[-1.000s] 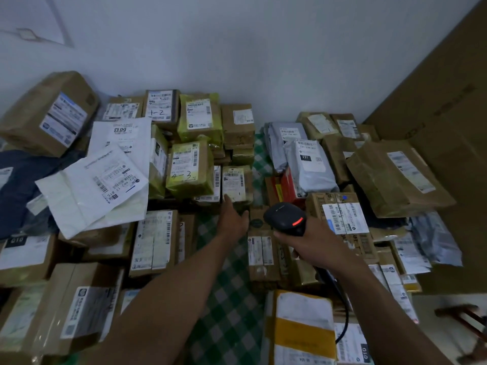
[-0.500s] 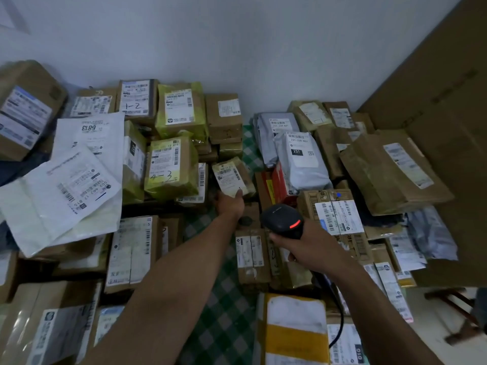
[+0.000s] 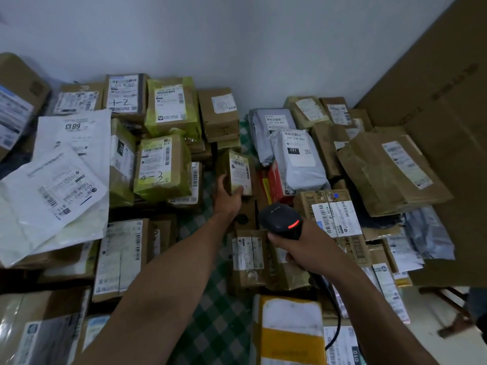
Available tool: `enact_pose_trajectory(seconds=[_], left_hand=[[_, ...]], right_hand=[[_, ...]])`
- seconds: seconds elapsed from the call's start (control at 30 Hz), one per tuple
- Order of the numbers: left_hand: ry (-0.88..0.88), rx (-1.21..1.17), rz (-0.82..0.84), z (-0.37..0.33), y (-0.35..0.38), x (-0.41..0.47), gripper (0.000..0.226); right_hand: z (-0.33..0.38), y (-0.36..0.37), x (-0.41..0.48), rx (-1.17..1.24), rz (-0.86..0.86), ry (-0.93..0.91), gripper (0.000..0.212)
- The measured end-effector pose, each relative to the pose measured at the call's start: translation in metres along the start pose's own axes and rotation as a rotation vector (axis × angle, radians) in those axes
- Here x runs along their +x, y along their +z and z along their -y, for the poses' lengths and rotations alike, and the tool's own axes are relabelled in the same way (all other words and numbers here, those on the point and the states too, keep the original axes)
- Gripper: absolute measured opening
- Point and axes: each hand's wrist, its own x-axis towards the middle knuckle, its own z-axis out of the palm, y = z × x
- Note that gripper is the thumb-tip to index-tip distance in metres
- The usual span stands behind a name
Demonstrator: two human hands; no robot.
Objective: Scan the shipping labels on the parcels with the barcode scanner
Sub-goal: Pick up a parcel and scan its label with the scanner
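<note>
My left hand (image 3: 228, 195) grips a small brown parcel (image 3: 236, 173) by its lower end and holds it upright, its white shipping label facing me. My right hand (image 3: 307, 246) holds a black barcode scanner (image 3: 282, 219) by the handle, a red light glowing on its top. The scanner's head points forward, below and right of the small parcel. Its black cable (image 3: 336, 330) runs down past my right forearm.
Parcels cover a green checked cloth (image 3: 210, 330): yellow-green taped boxes (image 3: 164, 167) and white mailers (image 3: 52, 191) at left, grey bags (image 3: 297, 159) and brown paper parcels (image 3: 390, 172) at right. A yellow and white box (image 3: 290, 330) lies near me. Large cardboard (image 3: 448, 101) leans at far right.
My left hand took hold of the small parcel, lifted it and stood it up with the label toward me. The scanner stayed roughly in place, its red light still on.
</note>
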Motion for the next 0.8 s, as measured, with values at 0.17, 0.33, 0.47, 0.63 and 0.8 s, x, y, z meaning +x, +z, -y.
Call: enact_pose_trajectory(seconds=[0.17, 0.33, 0.47, 0.63, 0.8], left_hand=[[0.101, 0.005, -0.011, -0.002, -0.016, -0.018, 0.076], [0.260, 0.037, 0.019, 0.001, -0.035, -0.023, 0.086], [0.358, 0.043, 0.067, -0.015, -0.051, -0.052, 0.079], [0.371, 0.079, 0.056, -0.020, -0.072, -0.073, 0.078], [0.363, 0.165, 0.114, -0.016, -0.075, -0.061, 0.080]], right_hand=[[-0.003, 0.000, 0.001, 0.029, -0.018, 0.013, 0.021], [0.000, 0.000, -0.007, 0.058, -0.074, 0.019, 0.020], [0.008, -0.002, -0.018, 0.086, -0.125, -0.011, 0.017], [0.017, -0.003, -0.034, 0.053, -0.154, -0.042, 0.016], [0.025, -0.001, -0.046, 0.020, -0.148, -0.069, 0.013]])
